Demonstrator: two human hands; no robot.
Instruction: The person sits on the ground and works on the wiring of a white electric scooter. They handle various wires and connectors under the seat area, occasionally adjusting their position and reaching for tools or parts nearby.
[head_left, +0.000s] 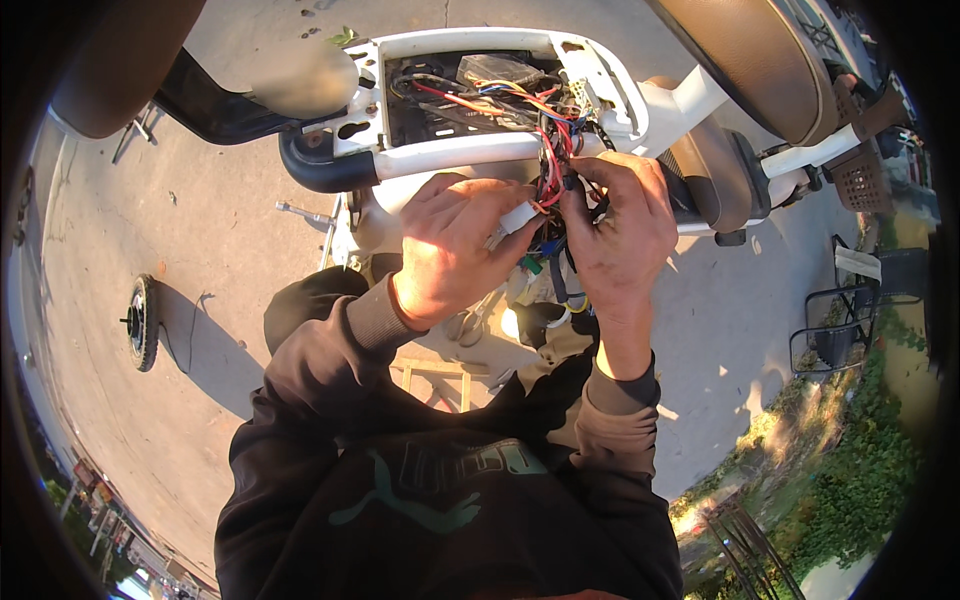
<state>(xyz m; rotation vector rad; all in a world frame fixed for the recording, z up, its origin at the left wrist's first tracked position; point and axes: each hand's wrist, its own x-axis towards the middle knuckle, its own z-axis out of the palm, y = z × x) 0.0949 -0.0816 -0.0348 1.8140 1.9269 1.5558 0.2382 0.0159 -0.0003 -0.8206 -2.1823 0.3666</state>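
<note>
Before me is the white metal frame (457, 159) of an electric scooter, its seat compartment (409, 120) uncovered. A bundle of red, black, blue and orange wires (551, 154) spills from it over the near rail. My left hand (457, 244) holds a white plastic wire connector (519, 216) between thumb and fingers. Close beside it, my right hand (622, 225) pinches dark wiring at the bundle's right side; the fingertips partly hide what is gripped. Below the hands hang more wires, among them a green connector (532, 265) and a blue one (551, 246).
Brown padded seats (765, 60) flank the frame. A socket wrench (304, 212) sticks out at left. Scissors (466, 328) and a small wooden frame (439, 367) lie below. A wheel (141, 322) with a cable stands on the concrete at left; a folding chair (836, 330) stands at right.
</note>
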